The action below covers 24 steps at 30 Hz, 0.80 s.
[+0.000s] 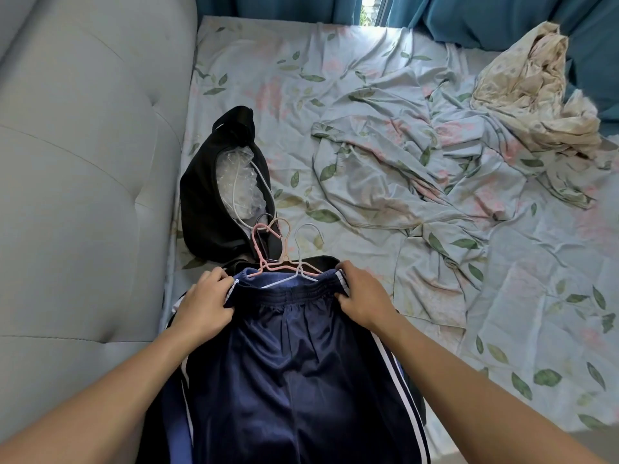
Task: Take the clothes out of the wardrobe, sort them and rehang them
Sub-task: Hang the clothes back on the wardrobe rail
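Navy track pants (294, 370) with white side stripes lie on a pile of dark clothes at the near edge of the bed. My left hand (204, 303) grips the left end of the elastic waistband and my right hand (363, 296) grips the right end. A pink hanger (268, 249) and a white hanger (303, 259) stick out from under the waistband, hooks pointing away from me. More dark garments show beneath the pants at the left.
A black garment (207, 202) wrapped round clear plastic and a white hanger lies beyond the pile. A padded grey headboard (83, 162) runs along the left. The floral bedsheet (502, 296) is rumpled; a crumpled cream cloth (532, 92) sits far right by teal curtains (485, 15).
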Each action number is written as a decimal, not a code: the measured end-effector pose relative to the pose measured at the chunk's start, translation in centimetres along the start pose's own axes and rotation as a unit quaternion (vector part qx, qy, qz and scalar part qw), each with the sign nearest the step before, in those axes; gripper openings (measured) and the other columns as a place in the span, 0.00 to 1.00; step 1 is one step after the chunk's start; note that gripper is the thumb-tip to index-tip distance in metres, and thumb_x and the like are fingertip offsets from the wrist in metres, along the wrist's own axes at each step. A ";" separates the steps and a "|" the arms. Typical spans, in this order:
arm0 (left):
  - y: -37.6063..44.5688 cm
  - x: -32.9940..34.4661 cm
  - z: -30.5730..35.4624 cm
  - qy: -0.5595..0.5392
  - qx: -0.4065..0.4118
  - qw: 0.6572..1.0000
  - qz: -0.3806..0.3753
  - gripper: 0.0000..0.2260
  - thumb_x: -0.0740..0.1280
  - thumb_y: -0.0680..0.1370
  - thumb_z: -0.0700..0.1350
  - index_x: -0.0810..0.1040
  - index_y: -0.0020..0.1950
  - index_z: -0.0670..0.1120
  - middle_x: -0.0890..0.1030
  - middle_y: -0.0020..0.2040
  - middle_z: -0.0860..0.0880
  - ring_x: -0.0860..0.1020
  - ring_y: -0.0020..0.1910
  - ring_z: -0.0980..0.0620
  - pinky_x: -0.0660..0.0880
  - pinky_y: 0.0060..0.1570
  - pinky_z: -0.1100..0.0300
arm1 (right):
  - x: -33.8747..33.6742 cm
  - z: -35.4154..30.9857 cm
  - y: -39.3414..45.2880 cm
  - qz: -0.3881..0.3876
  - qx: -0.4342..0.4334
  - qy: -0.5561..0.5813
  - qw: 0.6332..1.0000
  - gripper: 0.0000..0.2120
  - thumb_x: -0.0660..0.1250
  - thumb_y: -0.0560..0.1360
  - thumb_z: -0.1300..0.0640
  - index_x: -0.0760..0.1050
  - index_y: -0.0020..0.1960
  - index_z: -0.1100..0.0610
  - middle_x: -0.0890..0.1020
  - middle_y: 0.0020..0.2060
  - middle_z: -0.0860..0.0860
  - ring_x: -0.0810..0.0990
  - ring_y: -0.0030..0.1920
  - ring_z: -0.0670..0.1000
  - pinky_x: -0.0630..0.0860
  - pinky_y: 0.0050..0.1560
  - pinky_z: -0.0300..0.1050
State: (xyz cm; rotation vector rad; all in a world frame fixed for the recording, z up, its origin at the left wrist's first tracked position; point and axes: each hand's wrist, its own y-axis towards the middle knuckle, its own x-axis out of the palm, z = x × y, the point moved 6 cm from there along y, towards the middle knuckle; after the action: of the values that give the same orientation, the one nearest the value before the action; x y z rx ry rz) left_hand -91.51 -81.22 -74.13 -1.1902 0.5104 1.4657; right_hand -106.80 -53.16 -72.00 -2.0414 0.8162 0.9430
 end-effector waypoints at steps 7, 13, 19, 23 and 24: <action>-0.9 -1.4 3.4 -0.074 0.048 0.996 0.004 0.13 0.73 0.70 0.43 0.78 0.51 0.56 0.79 0.62 0.52 0.76 0.65 0.45 0.77 0.57 0.47 | -0.5 1.1 -3.3 0.033 0.007 0.101 0.994 0.07 0.69 0.76 0.54 0.77 0.52 0.45 0.83 0.47 0.43 0.80 0.48 0.48 0.79 0.52 0.56; -4.3 -2.2 6.2 -0.165 0.003 0.986 -0.014 0.18 0.75 0.73 0.45 0.65 0.50 0.54 0.82 0.38 0.54 0.80 0.38 0.49 0.77 0.43 0.45 | -2.6 2.0 -8.1 0.070 0.010 0.147 0.987 0.11 0.69 0.77 0.48 0.80 0.59 0.40 0.85 0.52 0.40 0.82 0.52 0.43 0.79 0.53 0.51; -10.2 -4.3 12.6 -0.152 0.034 0.987 -0.045 0.18 0.72 0.74 0.48 0.66 0.57 0.56 0.83 0.39 0.51 0.82 0.36 0.47 0.79 0.41 0.44 | -7.2 3.9 -16.6 0.092 0.020 0.171 0.981 0.05 0.73 0.75 0.51 0.78 0.47 0.50 0.83 0.41 0.43 0.80 0.44 0.47 0.79 0.49 0.57; -15.7 -7.5 19.7 -0.127 0.072 0.986 -0.082 0.10 0.70 0.74 0.47 0.73 0.51 0.56 0.84 0.41 0.55 0.82 0.40 0.55 0.79 0.47 0.47 | -12.4 3.7 -25.9 0.107 0.017 0.153 0.982 0.04 0.72 0.78 0.50 0.79 0.46 0.48 0.82 0.40 0.43 0.79 0.43 0.44 0.78 0.47 0.53; -17.3 -8.7 21.4 -0.127 0.075 0.986 -0.080 0.08 0.71 0.73 0.46 0.74 0.48 0.55 0.84 0.41 0.56 0.82 0.42 0.56 0.79 0.49 0.47 | -13.6 3.2 -28.5 0.108 0.014 0.145 0.983 0.05 0.71 0.79 0.49 0.78 0.46 0.48 0.81 0.39 0.43 0.79 0.42 0.44 0.77 0.46 0.52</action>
State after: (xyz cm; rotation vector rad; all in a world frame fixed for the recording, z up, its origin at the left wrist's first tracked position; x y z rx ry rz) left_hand -85.11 -62.66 -52.96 -0.8888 0.3353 1.3911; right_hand -93.12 -32.19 -52.44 -2.1256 1.2210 0.7513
